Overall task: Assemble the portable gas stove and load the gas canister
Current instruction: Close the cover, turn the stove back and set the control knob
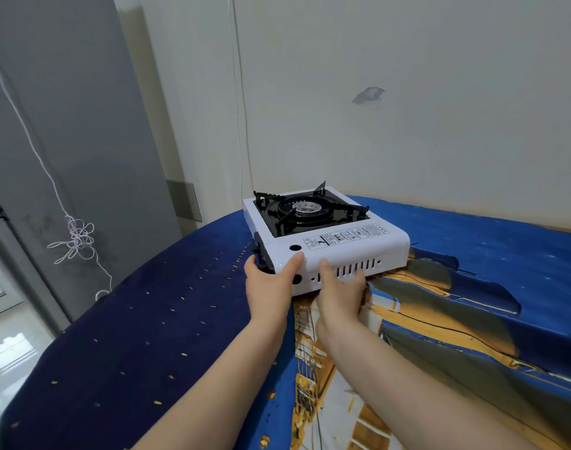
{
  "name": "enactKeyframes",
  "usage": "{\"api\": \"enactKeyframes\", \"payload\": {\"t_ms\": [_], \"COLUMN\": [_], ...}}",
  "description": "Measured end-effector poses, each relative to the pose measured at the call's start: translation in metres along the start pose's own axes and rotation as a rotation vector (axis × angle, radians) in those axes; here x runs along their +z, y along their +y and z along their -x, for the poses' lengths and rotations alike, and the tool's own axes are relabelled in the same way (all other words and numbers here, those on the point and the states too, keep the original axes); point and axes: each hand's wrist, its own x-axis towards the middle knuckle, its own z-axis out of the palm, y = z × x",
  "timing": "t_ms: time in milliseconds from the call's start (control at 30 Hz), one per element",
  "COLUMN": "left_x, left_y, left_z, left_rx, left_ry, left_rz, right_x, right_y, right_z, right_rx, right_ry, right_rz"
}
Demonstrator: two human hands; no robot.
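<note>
On the blue cloth (167, 319), white stove (349, 254), left hand (271, 284) clasping its corner, right hand (339, 287) gripping its vented side.

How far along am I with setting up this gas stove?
The black pan support already sits over the burner. Both hands, left hand and right hand, grip the white stove at its canister end. No gas canister is visible, so loading looks left.

Two bare forearms — no sleeves; left hand (268, 285), right hand (340, 289) ungloved.
</note>
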Motion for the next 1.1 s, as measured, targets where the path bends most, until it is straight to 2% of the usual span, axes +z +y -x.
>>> {"api": "enactKeyframes", "payload": {"t_ms": [133,433,567,733,800,933,1100], "left_x": [0.006,0.037,0.039,0.033,0.029,0.027,0.034], "left_y": [0.005,0.007,0.003,0.004,0.005,0.007,0.008], "left_z": [0.011,0.038,0.026,-0.006,-0.022,-0.051,-0.075], "left_rx": [-0.122,-0.421,-0.430,-0.396,-0.391,-0.438,-0.433], "left_ry": [-0.034,-0.302,-0.343,-0.236,-0.181,-0.275,-0.354], "left_rz": [0.106,0.528,0.503,0.343,0.352,0.552,0.475], "right_x": [-0.006,-0.029,-0.032,-0.030,-0.028,-0.023,-0.016], "right_y": [-0.005,-0.031,-0.035,-0.034,-0.033,-0.030,-0.024], "right_z": [-0.003,-0.033,-0.039,-0.038,-0.036,-0.026,-0.013], "right_rx": [-0.053,-0.023,-0.042,-0.024,-0.035,-0.023,-0.012], "right_ry": [0.016,0.110,0.103,0.144,0.194,0.297,0.312], "right_rz": [0.024,-0.055,-0.097,-0.087,-0.072,-0.020,0.063]}}
